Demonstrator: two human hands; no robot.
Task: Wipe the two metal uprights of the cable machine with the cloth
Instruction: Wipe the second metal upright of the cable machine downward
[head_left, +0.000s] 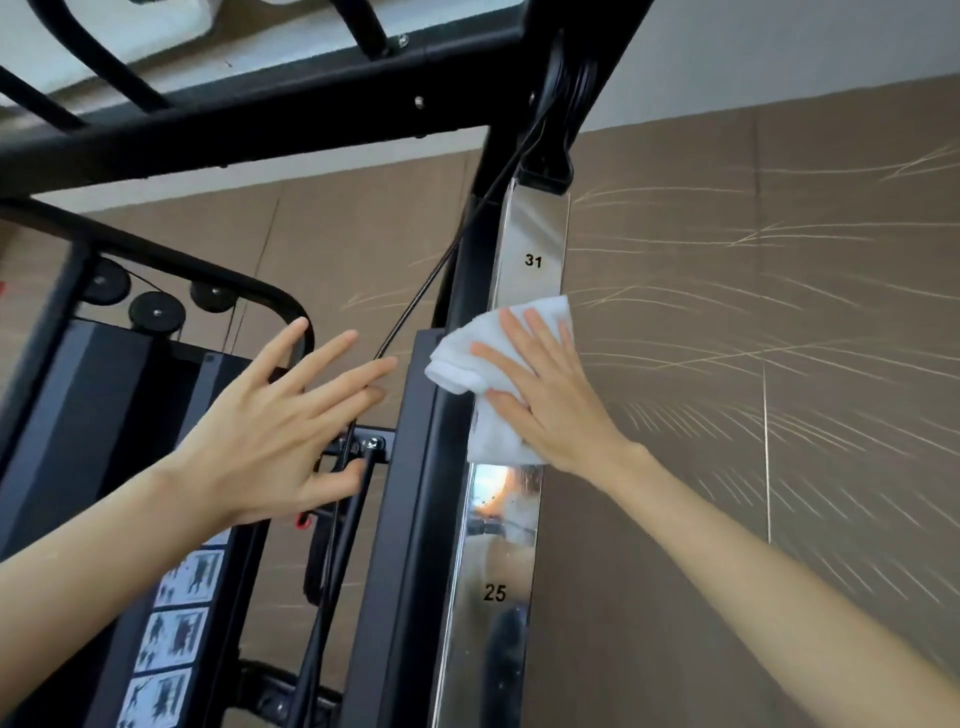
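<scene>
Well, the right hand (545, 395) lay flat, fingers straight, pressing the white cloth (483, 364) against the shiny upright (498, 571), between number 31 (533, 260) and number 25 (494, 592). Soft, light, floppy stuff, likely to slide on slick metal; a broad palm suited it. The left hand (280, 415) hovered spread, holding nothing.

Right hand (550, 395) flat, fingers straight, pressing white cloth (480, 364) onto chrome upright (498, 561), between marks 31 at 12 o'clock and 25 at 6 o'clock. Left hand (270, 426) at 9 o'clock of cloth, fingers spread, holding nothing, in front of black cable (415, 306). Three pulleys (157, 313) at 10 o'clock, exercise stickers (174, 639) at 7 o'clock, brown wall panel (779, 312) at 3 o'clock.
</scene>
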